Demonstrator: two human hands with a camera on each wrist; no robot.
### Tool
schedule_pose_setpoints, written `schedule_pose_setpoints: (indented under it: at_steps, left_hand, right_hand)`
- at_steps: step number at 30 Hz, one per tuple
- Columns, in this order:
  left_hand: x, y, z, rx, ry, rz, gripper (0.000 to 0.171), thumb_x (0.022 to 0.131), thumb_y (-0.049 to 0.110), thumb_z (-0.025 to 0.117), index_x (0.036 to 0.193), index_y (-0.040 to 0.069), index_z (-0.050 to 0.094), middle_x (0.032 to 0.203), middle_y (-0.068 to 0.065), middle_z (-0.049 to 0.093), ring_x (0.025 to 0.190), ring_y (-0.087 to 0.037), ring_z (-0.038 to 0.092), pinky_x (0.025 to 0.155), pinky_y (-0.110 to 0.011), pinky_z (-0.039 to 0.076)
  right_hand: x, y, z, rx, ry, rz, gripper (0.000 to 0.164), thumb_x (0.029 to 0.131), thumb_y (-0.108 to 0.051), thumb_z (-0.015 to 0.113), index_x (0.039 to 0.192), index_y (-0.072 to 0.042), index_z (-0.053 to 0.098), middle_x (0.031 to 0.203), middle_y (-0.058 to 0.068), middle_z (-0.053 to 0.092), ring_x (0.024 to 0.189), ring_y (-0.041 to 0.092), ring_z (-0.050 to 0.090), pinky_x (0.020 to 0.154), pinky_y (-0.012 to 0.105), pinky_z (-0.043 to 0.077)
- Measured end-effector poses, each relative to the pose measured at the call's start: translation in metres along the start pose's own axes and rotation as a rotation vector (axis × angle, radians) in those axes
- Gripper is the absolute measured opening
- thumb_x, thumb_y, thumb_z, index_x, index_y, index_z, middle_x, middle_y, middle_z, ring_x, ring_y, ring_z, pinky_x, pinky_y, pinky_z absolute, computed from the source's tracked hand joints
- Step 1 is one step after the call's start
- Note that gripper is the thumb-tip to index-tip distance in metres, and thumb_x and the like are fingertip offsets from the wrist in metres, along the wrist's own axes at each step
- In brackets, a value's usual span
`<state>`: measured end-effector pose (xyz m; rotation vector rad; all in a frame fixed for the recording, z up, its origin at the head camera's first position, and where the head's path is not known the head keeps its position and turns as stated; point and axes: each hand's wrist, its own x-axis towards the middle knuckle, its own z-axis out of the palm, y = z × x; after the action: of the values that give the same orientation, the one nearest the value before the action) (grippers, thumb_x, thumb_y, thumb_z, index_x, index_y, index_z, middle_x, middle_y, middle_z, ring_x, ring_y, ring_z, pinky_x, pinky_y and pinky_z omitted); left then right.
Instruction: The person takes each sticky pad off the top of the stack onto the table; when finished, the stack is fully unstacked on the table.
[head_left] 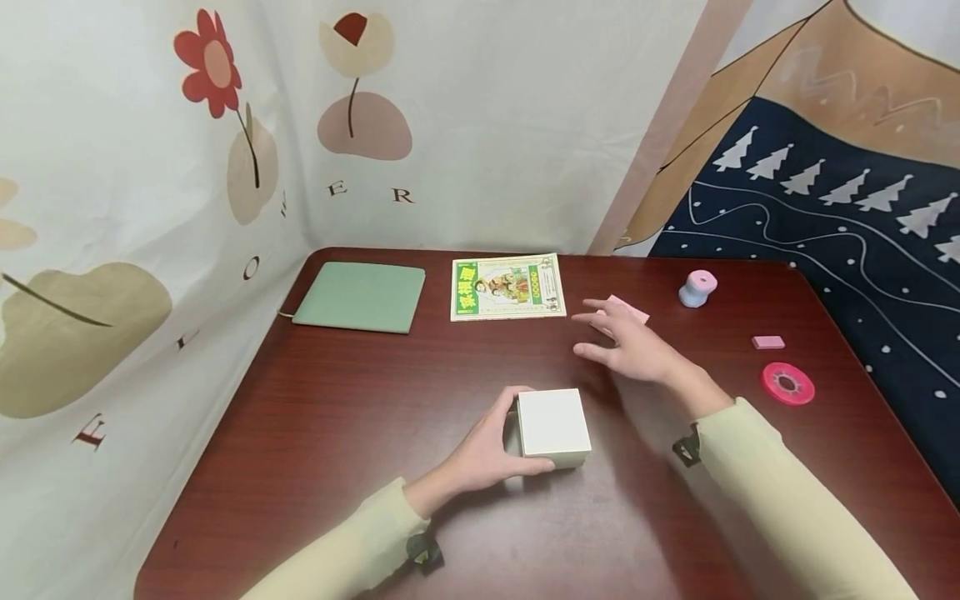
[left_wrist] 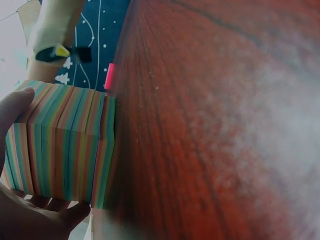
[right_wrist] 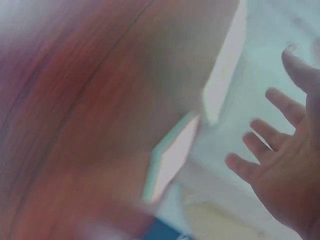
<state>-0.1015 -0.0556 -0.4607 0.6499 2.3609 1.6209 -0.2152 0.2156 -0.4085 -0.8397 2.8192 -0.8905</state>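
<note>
Your left hand (head_left: 489, 452) is partly closed round the block (head_left: 553, 421), thumb on the near side and fingers on the far side. The block is at the middle of the table (head_left: 360, 400), white face up; from your left wrist, its sides show as layered coloured stripes. Whether its underside touches the wood, you can't tell.

Your right hand (head_left: 636, 346) is well open and holds nothing, thumb and fingers spread apart. It is near the pink pad (head_left: 630, 309), partly covering it in the head view; your right wrist view shows a gap between fingers and pad.

Left of the pad lies the booklet (head_left: 510, 287), printed cover up, and beyond that the green notebook (head_left: 360, 296), closed. To your right stand the spool (head_left: 698, 287), the pink bar (head_left: 768, 342) and the pink ring (head_left: 787, 397), each apart from the others.
</note>
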Motion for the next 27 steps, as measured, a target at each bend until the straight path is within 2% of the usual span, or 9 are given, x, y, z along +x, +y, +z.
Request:
schedule_pose_setpoints:
  at_steps: [6, 9, 12, 15, 19, 22, 27]
  left_hand:
    - [0.000, 0.000, 0.000, 0.006, -0.002, 0.002, 0.087, 0.068, 0.037, 0.090, 0.138, 0.029, 0.039, 0.128, 0.010, 0.054, 0.118, -0.015, 0.051, 0.097, -0.045, 0.041]
    - [-0.001, 0.000, 0.000, 0.009, -0.004, 0.004, 0.087, 0.069, 0.039, 0.089, 0.138, 0.029, 0.038, 0.128, 0.010, 0.053, 0.118, -0.015, 0.051, 0.099, -0.046, 0.040]
    - [-0.002, 0.000, 0.000, 0.026, -0.007, 0.001, 0.087, 0.069, 0.043, 0.088, 0.139, 0.031, 0.037, 0.129, 0.011, 0.052, 0.119, -0.014, 0.050, 0.101, -0.048, 0.039]
    - [-0.002, 0.000, 0.001, 0.031, -0.007, -0.001, 0.086, 0.070, 0.043, 0.087, 0.139, 0.032, 0.037, 0.132, 0.011, 0.050, 0.120, -0.013, 0.049, 0.101, -0.048, 0.038]
    - [-0.002, 0.001, 0.000, 0.023, -0.004, -0.003, 0.086, 0.070, 0.042, 0.088, 0.139, 0.033, 0.037, 0.134, 0.011, 0.050, 0.119, -0.013, 0.049, 0.100, -0.047, 0.039]
    - [-0.002, 0.001, 0.000, 0.031, -0.002, -0.013, 0.086, 0.070, 0.044, 0.087, 0.139, 0.034, 0.037, 0.133, 0.011, 0.050, 0.118, -0.013, 0.049, 0.099, -0.046, 0.039]
    - [-0.001, 0.000, 0.000, 0.043, -0.001, -0.018, 0.085, 0.070, 0.046, 0.087, 0.139, 0.034, 0.038, 0.134, 0.012, 0.050, 0.116, -0.013, 0.049, 0.098, -0.046, 0.039]
  right_hand:
    - [-0.022, -0.058, 0.002, 0.097, -0.113, -0.150, 0.058, 0.091, -0.046, 0.066, 0.139, -0.015, 0.056, 0.148, 0.006, 0.043, 0.134, 0.023, 0.040, 0.105, 0.049, 0.035]
    - [-0.034, -0.079, 0.005, 0.070, -0.165, -0.213, 0.064, 0.086, -0.052, 0.070, 0.140, -0.020, 0.055, 0.149, -0.002, 0.042, 0.134, 0.017, 0.039, 0.103, 0.047, 0.039]
    - [-0.044, -0.093, 0.011, 0.013, -0.205, -0.256, 0.074, 0.079, -0.056, 0.075, 0.141, -0.021, 0.054, 0.150, -0.003, 0.040, 0.134, 0.015, 0.039, 0.101, 0.044, 0.041]
    - [-0.050, -0.098, 0.018, -0.061, -0.223, -0.300, 0.078, 0.075, -0.053, 0.081, 0.140, -0.020, 0.054, 0.149, -0.001, 0.041, 0.133, 0.016, 0.041, 0.100, 0.041, 0.042]
    - [-0.051, -0.098, 0.024, -0.119, -0.217, -0.339, 0.074, 0.074, -0.042, 0.084, 0.138, -0.019, 0.056, 0.147, -0.001, 0.043, 0.130, 0.015, 0.043, 0.098, 0.039, 0.044]
    - [-0.051, -0.098, 0.026, -0.135, -0.208, -0.339, 0.070, 0.076, -0.039, 0.083, 0.138, -0.020, 0.057, 0.145, -0.002, 0.044, 0.128, 0.015, 0.045, 0.096, 0.039, 0.045]
    - [-0.051, -0.100, 0.025, -0.175, -0.199, -0.325, 0.067, 0.077, -0.042, 0.081, 0.137, -0.023, 0.057, 0.142, -0.003, 0.047, 0.124, 0.014, 0.047, 0.092, 0.039, 0.046]
